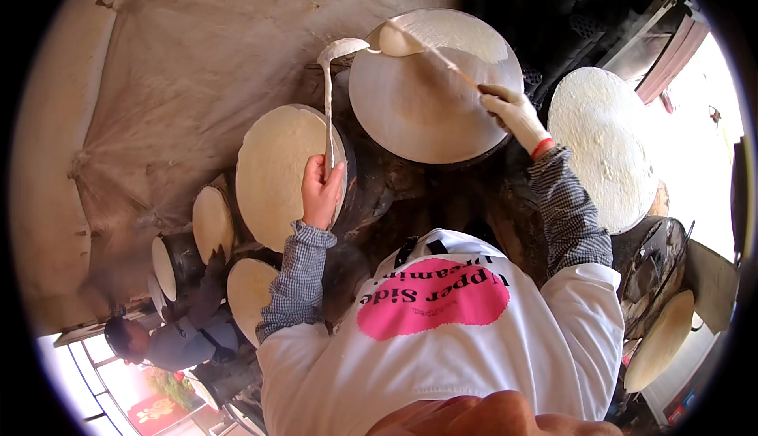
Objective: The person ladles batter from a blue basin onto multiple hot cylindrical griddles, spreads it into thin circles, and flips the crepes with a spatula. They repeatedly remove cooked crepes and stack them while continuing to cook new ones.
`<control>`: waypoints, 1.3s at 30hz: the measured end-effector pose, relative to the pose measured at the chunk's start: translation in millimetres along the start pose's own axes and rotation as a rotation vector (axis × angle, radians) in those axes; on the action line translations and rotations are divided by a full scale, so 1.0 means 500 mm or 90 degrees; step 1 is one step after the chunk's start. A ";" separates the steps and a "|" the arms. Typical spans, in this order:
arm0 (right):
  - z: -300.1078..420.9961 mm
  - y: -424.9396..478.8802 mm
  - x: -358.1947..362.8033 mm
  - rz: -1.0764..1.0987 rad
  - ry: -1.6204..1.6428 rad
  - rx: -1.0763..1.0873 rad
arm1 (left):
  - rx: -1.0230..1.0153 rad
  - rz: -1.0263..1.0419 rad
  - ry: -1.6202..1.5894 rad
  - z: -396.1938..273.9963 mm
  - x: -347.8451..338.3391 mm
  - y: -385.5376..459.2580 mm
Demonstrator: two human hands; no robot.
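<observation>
My left hand (pixel 321 193) is bare and grips the handle of a metal ladle (pixel 329 95). Batter coats the ladle, whose bowl is at the left rim of a large round griddle (pixel 435 119). In a pale work glove, my right hand (pixel 514 115) holds a thin wooden stick (pixel 462 73) slanting across this griddle. A rounded pale mass (pixel 398 40) lies under the stick's far end; whether it is batter or a spreader head I cannot tell. Spread batter (pixel 462 30) covers the griddle's far part, while its near surface is bare.
Batter-covered round griddles stand close by on the left (pixel 278 181) and right (pixel 601 146). Several smaller ones continue at lower left, where another person (pixel 192 335) reaches toward a griddle (pixel 213 223). A pale disc (pixel 660 341) leans at lower right. Brown sheeting (pixel 237 39) hangs behind.
</observation>
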State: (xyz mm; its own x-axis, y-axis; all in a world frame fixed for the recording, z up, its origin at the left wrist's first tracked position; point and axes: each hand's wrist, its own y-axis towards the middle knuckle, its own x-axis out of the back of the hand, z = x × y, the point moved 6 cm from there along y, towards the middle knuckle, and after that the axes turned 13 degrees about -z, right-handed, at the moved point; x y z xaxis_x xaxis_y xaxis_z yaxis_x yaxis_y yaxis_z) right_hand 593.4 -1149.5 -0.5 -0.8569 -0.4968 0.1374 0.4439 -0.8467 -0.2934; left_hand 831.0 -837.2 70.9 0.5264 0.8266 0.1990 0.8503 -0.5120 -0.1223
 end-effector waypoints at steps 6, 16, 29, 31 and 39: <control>0.012 0.038 -0.035 0.071 -0.080 -0.002 | 0.020 0.001 -0.013 -0.018 -0.034 0.000; 0.029 0.058 -0.003 0.090 -0.092 0.025 | 0.132 0.032 -0.123 -0.014 -0.032 -0.042; 0.031 0.020 -0.006 0.198 -0.158 0.032 | 0.283 0.077 -0.255 0.006 0.021 -0.101; 0.019 0.001 -0.005 0.255 -0.133 0.008 | 0.290 0.065 -0.240 0.036 0.024 -0.117; 0.040 0.028 0.026 0.180 -0.162 0.064 | 0.259 0.015 -0.256 0.032 0.060 -0.147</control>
State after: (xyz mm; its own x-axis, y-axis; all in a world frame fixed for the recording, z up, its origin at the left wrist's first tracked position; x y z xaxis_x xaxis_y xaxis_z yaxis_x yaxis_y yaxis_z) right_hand 593.6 -1171.6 16.2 -0.6103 -0.7336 0.2989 0.6873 -0.6780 -0.2607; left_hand 784.3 -771.1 70.2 0.4366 0.8804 -0.1850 0.7278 -0.4665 -0.5026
